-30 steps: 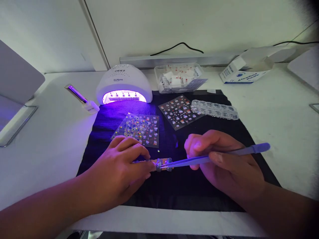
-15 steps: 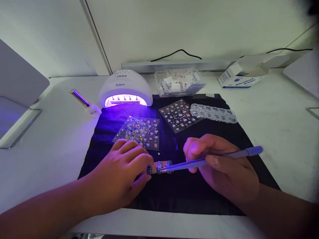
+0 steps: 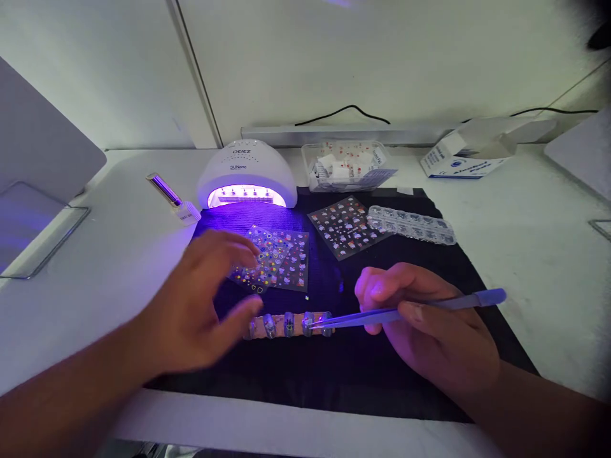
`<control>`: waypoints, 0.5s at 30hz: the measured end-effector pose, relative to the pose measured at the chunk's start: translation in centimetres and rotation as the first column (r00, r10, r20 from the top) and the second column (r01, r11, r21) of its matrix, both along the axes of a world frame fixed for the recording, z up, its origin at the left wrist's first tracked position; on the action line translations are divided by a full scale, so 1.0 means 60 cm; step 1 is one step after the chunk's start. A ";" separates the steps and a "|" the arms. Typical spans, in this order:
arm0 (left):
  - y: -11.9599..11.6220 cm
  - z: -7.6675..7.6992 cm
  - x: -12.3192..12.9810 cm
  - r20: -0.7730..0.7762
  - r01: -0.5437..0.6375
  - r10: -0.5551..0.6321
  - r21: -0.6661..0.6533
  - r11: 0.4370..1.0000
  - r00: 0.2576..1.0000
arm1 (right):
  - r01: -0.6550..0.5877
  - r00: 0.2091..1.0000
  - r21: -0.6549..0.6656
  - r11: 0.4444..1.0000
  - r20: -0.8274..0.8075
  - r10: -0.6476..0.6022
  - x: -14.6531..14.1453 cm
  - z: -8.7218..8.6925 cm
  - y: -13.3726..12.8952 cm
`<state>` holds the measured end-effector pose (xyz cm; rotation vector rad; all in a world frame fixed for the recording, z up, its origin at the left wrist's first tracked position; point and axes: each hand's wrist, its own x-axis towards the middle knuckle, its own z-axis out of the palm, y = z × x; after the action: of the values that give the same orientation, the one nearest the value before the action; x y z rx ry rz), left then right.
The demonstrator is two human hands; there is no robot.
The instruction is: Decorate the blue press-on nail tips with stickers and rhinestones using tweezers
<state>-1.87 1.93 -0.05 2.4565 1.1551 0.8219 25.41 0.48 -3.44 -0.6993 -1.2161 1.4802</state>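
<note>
My right hand (image 3: 420, 312) pinches a pair of tweezers (image 3: 382, 316), whose tips reach the press-on nails at the right part of a tan strip. Several dark, decorated press-on nails (image 3: 289, 324) sit in a row along this strip (image 3: 279, 326), which lies on a black cloth (image 3: 334, 369). My left hand (image 3: 205, 312) is open and slightly blurred, thumb and fingers apart, by the strip's left end. Its fingers hover over or near a clear sticker sheet (image 3: 267, 254). Whether they touch it I cannot tell. A tiny shiny piece (image 3: 307, 298) lies above the strip.
A lit white nail lamp (image 3: 248, 168) stands behind the cloth, with a polish bottle (image 3: 174, 200) left of it. A dark sticker sheet (image 3: 348, 226), a clear compartment case (image 3: 413, 224), a plastic tub (image 3: 351, 166) of packets and an opened box (image 3: 470, 152) are further right.
My left hand has let go of the nail strip and moved left and up, its fingers spreading. More of the strip now shows. The right hand and tweezers stay nearly still.
</note>
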 end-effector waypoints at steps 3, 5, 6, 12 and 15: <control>0.038 -0.005 -0.032 0.085 -0.243 0.237 0.070 0.968 0.968 | 0.018 1.000 0.025 1.000 0.004 -0.018 -0.001 0.000 0.001; 0.058 -0.009 -0.047 0.036 -0.320 0.318 0.109 0.941 0.947 | 0.055 0.998 0.042 0.998 0.013 -0.055 -0.002 0.002 0.003; 0.065 -0.011 -0.051 0.005 -0.331 0.333 0.118 0.936 0.943 | 0.078 0.997 0.052 0.996 0.022 -0.080 -0.003 0.002 0.004; 0.074 -0.021 -0.046 -0.128 -0.217 0.227 0.085 0.972 0.966 | 0.254 0.962 0.117 0.960 0.070 -0.263 -0.003 -0.006 0.019; 0.076 -0.026 -0.043 -0.196 -0.196 0.201 0.045 0.980 0.960 | 0.318 0.943 0.101 0.943 0.075 -0.326 0.002 -0.014 0.030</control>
<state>-4.45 6.51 -1.63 2.5188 1.4917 0.6553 25.51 2.27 -4.30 -0.8691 -1.1641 1.1279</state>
